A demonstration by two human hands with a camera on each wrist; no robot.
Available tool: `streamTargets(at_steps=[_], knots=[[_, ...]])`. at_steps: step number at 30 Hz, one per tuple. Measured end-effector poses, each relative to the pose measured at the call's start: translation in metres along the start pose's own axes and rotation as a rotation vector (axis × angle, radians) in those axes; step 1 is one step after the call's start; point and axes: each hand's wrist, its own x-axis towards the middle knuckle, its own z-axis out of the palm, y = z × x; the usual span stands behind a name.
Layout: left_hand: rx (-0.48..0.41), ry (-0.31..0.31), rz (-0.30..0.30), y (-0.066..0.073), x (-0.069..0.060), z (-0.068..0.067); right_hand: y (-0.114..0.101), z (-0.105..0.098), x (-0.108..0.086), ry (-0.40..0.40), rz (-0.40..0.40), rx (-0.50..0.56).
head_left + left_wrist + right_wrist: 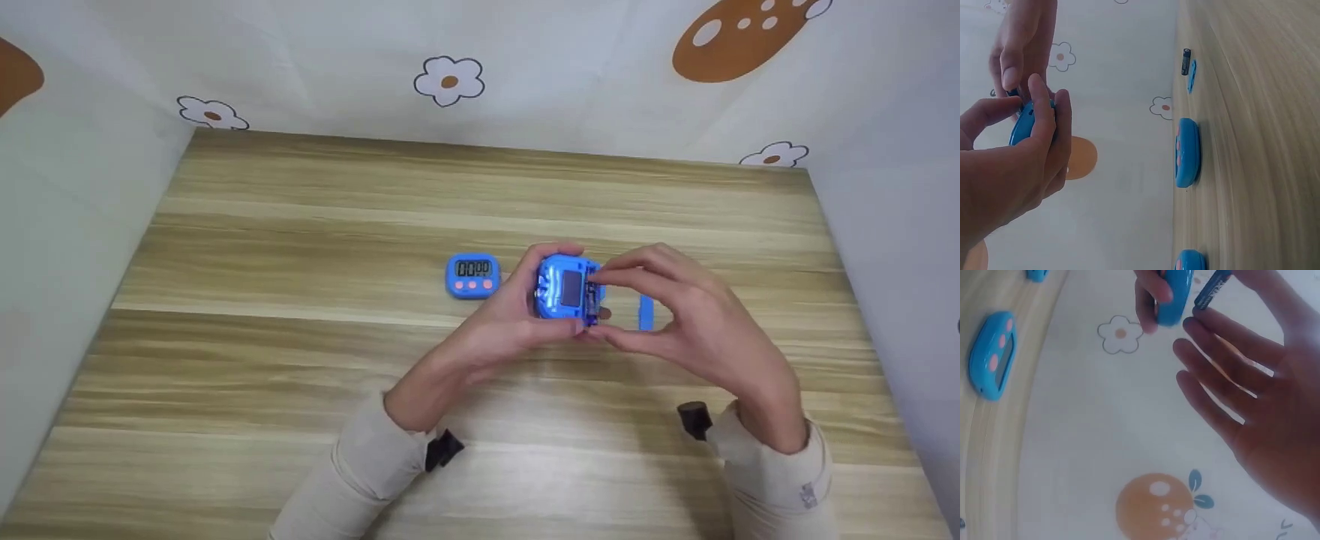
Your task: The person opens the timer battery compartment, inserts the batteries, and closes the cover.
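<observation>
My left hand [517, 307] grips a blue digital timer [559, 289], its back facing up and its battery slot uncovered. At that slot, my right hand [697, 322] pinches a small dark battery [1212, 289] between thumb and index finger; the other fingers are spread in the right wrist view. The battery reaches close to the edge of the timer. A blue strip-shaped battery cover [646, 312] lies on the table beyond the right hand. In the left wrist view another battery [1186, 62] rests next to that cover [1192, 77].
Left of the hands, a second blue timer [472, 276] with pink buttons lies face up, its display lit with zeros. The left wrist view shows two timers on the wooden table, one [1188, 152] farther off and one [1190, 261] cut by the frame. A patterned cloth wall [570, 82] stands behind.
</observation>
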Motion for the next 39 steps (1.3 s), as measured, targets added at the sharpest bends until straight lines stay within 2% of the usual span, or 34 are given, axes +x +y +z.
streamTargets(at_steps=[3,6,9,13,16,22,25,30,35,39], knots=[[-0.011,0.038,-0.015,-0.002,0.001,0.001,0.000,0.006,0.003,0.021,-0.030,-0.062],[-0.024,0.060,-0.020,-0.002,0.001,0.002,0.003,0.008,0.003,0.026,-0.028,-0.058],[-0.066,0.038,-0.005,-0.002,0.001,0.001,0.006,0.006,0.002,0.018,0.009,0.006],[-0.112,0.001,0.014,0.000,0.000,0.000,0.007,0.004,0.000,-0.004,0.102,0.113],[-0.101,-0.017,0.029,-0.001,-0.001,0.001,0.009,0.005,0.000,-0.026,0.146,0.158],[-0.046,-0.016,0.050,0.000,-0.001,0.001,0.012,0.006,0.003,-0.053,0.184,0.249],[-0.043,-0.012,0.055,0.000,-0.001,0.001,0.009,0.005,0.005,-0.041,0.213,0.303],[-0.048,-0.008,0.093,-0.001,0.000,0.003,-0.008,0.000,0.013,0.000,0.268,0.421],[-0.021,0.048,0.101,-0.005,0.002,0.003,-0.021,-0.002,0.019,-0.004,0.334,0.502],[-0.035,0.124,0.075,-0.008,0.003,0.005,-0.014,0.001,0.017,-0.037,0.286,0.465]])
